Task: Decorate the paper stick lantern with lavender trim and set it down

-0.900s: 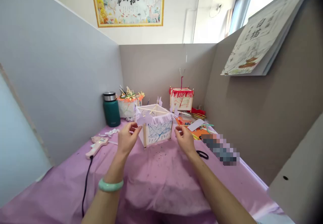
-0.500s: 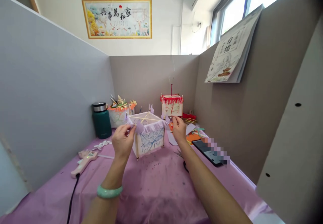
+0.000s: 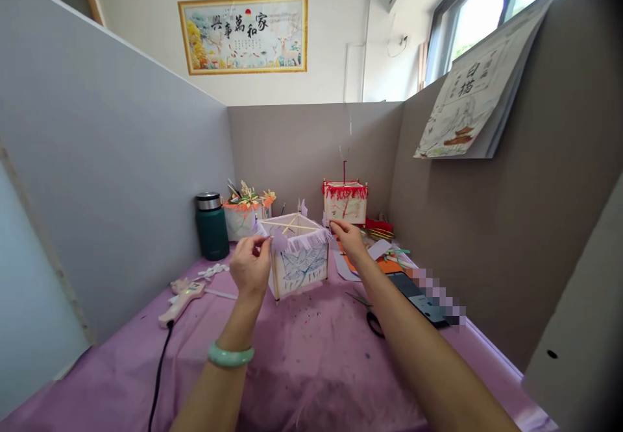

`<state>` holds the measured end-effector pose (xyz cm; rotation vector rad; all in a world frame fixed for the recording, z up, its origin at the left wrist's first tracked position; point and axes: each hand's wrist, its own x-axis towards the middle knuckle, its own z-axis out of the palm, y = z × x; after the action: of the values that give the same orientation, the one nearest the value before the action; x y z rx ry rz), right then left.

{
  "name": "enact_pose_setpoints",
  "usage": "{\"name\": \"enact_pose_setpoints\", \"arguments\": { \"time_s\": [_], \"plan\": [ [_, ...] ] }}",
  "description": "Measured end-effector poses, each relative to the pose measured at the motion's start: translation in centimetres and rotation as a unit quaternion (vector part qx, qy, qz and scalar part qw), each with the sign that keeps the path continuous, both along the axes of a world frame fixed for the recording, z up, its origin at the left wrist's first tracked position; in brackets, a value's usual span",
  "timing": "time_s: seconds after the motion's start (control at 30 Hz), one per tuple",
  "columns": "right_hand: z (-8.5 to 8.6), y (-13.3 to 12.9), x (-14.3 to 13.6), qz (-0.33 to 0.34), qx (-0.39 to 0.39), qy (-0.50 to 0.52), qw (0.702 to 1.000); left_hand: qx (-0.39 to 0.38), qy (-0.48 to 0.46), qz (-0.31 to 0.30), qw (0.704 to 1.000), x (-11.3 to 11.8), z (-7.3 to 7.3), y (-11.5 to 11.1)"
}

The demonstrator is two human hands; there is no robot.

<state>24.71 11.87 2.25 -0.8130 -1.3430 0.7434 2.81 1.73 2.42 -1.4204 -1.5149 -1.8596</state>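
— While the left hand [image 3: 250, 267] keeps pinching a small lilac paper cutout [image 3: 279, 242] at the near left corner of the paper lantern [image 3: 298, 253], what is different from a moment ago?

— Mostly the right hand [image 3: 346, 236]. About a second back it sat low beside the lantern's right face; now it has climbed to the upper right corner, fingertips narrowed onto the lilac fringe [image 3: 308, 240] there. I cannot tell whether it grips a loose piece or only presses the fringe down.

— And the lantern itself?

— It stands at the centre of the frame on the pink table cover [image 3: 311, 367], upright, between both hands, much where it stood before. Judging from this, the work has moved from steadying the box to fitting trim at its top edge.

— What lies around it?

— A glue gun [image 3: 183, 292] at the left, well apart from the hand; a green flask [image 3: 211, 226] behind it; scissors [image 3: 370, 318] and a phone [image 3: 419, 299] lower right; a red-fringed lantern [image 3: 345, 201] at the back wall.
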Motion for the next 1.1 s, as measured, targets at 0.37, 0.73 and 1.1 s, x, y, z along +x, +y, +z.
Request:
{"name": "enact_pose_setpoints", "arguments": {
  "time_s": [0.37,0.73,1.1],
  "plan": [
    [-0.2,0.1,0.0,0.015,0.009,-0.019,1.0,-0.023,-0.177,-0.03,0.983,1.1,-0.9,0.9],
    [-0.9,0.4,-0.3,-0.008,0.005,0.0,1.0,-0.006,-0.063,0.005,0.998,1.3,-0.7,0.8],
    [-2.6,0.1,-0.4,-0.043,0.009,-0.034,0.998,-0.027,-0.068,-0.026,0.997,0.5,-1.5,-0.3]
  ]
}}
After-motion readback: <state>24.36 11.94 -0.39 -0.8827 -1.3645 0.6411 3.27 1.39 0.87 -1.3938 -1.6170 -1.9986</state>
